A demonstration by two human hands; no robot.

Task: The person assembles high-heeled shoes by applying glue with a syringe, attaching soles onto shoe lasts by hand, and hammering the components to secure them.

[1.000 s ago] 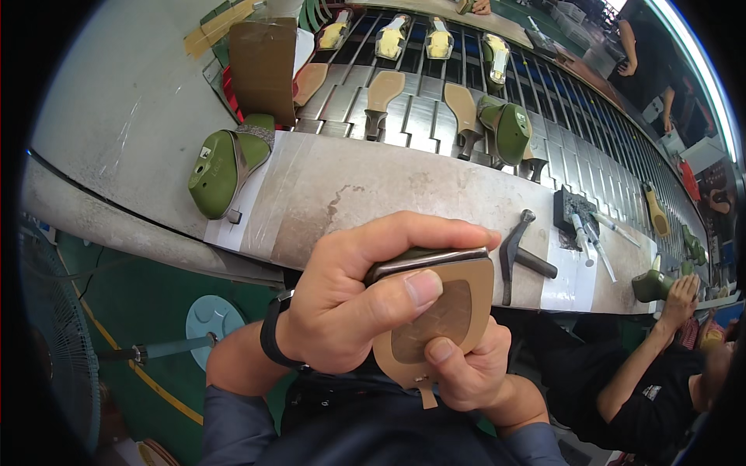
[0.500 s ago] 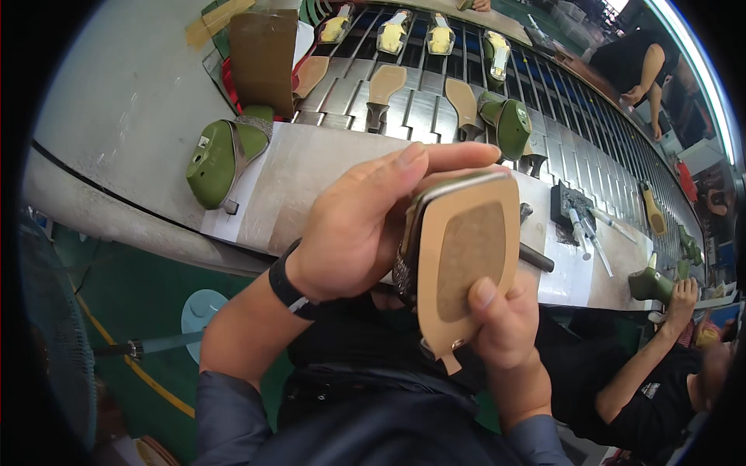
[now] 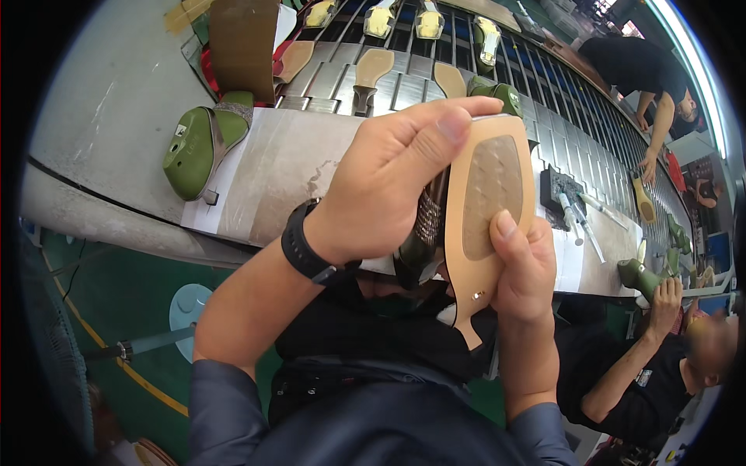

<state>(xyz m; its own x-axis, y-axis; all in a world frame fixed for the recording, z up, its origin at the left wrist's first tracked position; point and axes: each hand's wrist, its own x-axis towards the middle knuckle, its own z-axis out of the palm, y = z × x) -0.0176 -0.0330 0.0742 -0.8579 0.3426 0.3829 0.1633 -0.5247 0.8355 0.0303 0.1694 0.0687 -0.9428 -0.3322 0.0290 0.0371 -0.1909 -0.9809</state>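
A tan shoe sole with a recessed oval in its middle is held upright in front of me, its narrow tail pointing down. Behind it shows part of a green shoe last with a glittery strap. My left hand wraps round the far, left side of this shoe, thumb lying near the sole's top edge; its fingers are largely hidden. From the right, my right hand grips the sole's edge, thumb pressed on its face.
On the bench at left rests another green last with straps. Soles lie along the metal conveyor, beside a cardboard box. Syringes are at right. A co-worker's hand holds a green last; another person reaches over the conveyor.
Both hands and the shoe have moved up and slightly right in view. More of the green last shows behind the sole. Across the conveyor, the other person's hand has come down near a sole.
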